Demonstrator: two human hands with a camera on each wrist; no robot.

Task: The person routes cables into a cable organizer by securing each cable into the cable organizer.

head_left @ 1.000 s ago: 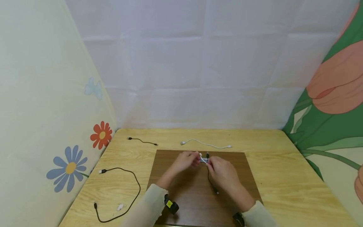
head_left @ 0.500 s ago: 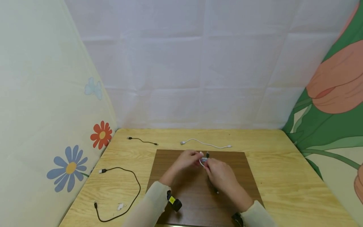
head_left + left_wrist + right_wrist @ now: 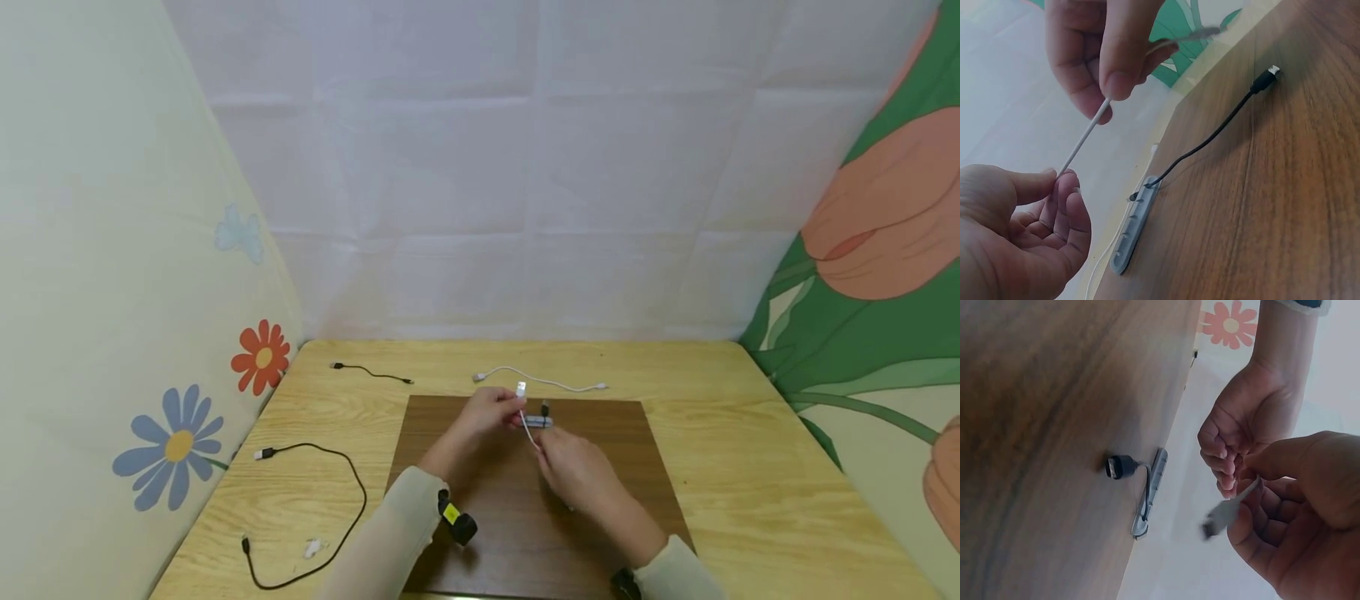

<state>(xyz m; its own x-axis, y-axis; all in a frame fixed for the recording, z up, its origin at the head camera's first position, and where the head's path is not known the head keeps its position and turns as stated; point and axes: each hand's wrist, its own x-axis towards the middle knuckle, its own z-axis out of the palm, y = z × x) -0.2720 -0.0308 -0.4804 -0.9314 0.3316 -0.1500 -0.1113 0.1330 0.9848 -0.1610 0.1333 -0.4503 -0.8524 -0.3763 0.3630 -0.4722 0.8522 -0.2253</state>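
Observation:
Both hands hold one short white USB cable (image 3: 1084,142) above the brown board. My left hand (image 3: 486,411) pinches it between thumb and fingers just below the USB plug (image 3: 521,389), which points up. My right hand (image 3: 583,471) pinches the cable further along, and a blurred white connector (image 3: 1221,517) sticks out past its fingers. Behind the hands lies a grey cable clip strip (image 3: 1135,226) with several slots. A short black cable (image 3: 1207,142) sits in the slot near one end of the strip, its connector lying toward the front of the board.
The brown board (image 3: 480,550) lies on a light wooden table (image 3: 765,500). Another white cable (image 3: 540,379) and a short black cable (image 3: 372,372) lie behind it. To the left are a longer black cable (image 3: 352,467) and a small white scrap (image 3: 312,547).
The white USB plug has come up into view above my left fingers. My right hand has shifted slightly left and down, and the cable between the hands is straighter.

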